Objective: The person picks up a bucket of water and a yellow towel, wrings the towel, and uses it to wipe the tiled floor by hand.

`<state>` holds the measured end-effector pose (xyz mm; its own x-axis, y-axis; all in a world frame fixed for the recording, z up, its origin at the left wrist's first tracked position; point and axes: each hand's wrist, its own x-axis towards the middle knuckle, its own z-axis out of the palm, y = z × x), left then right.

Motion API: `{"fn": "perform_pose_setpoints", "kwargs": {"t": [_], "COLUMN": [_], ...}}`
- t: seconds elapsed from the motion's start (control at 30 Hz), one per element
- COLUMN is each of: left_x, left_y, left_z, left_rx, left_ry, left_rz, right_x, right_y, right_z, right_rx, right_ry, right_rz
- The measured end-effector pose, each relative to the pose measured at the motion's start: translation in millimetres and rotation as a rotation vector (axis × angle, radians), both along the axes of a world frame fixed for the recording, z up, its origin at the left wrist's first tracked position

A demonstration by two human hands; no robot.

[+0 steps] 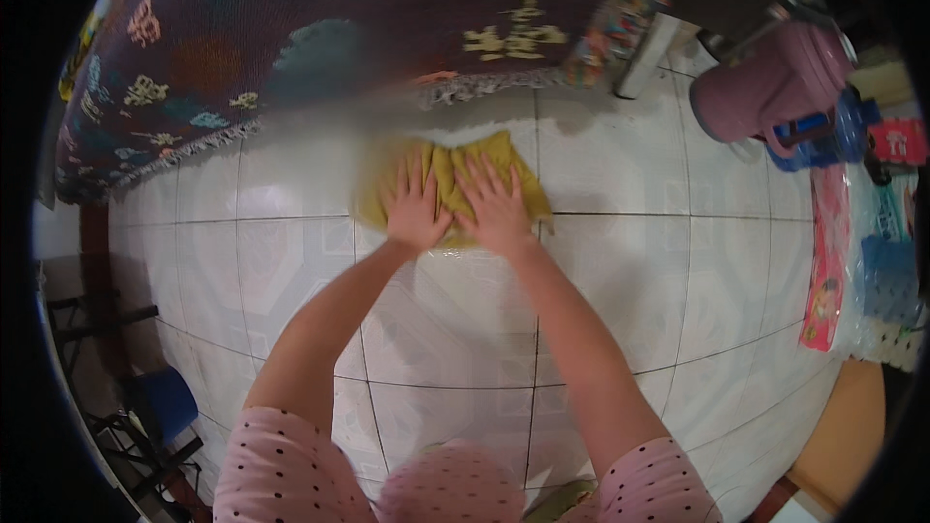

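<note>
A crumpled mustard-yellow cloth (447, 167) lies on the pale tiled floor (465, 349) in front of me. My left hand (415, 207) presses flat on its left half, fingers spread. On the right half rests my right hand (498, 207), also palm down with its fingers apart. The two thumbs nearly meet at the middle of the cloth. Part of the cloth is hidden beneath the hands, and its left edge is blurred. Wet-looking shine shows on the tiles just below it.
A dark patterned fabric (378, 22) with a fringed hem hangs beyond the cloth. To the right are a pink handled jug (763, 80), a blue plastic bottle (846, 134) and plastic-wrapped packs (828, 254). A folding stool (156, 403) with a blue part stands at left.
</note>
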<state>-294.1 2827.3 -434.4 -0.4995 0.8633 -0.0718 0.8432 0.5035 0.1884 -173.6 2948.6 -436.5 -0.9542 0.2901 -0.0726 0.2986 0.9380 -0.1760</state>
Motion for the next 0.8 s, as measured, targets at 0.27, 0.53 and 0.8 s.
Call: {"fn": "perform_pose_setpoints", "kwargs": {"t": [0.27,0.53,0.8], "left_x": [-116,-86,91], "left_y": [88,78,-77], "left_z": [-25,-17,7], "left_rx": [0.148,0.023,0.114], "left_ry": [0.001,-0.025,-0.054], "left_rz": [-0.142,0.104,0.053], "right_x": [-116,-101,91], "right_y": [85,58,-84], "right_z": [15,20,17], "right_rx": [-0.136,-0.151,-0.135], "right_ry": [-0.227,-0.461,-0.279], "right_rz": [-0.178,-0.328,-0.138]}}
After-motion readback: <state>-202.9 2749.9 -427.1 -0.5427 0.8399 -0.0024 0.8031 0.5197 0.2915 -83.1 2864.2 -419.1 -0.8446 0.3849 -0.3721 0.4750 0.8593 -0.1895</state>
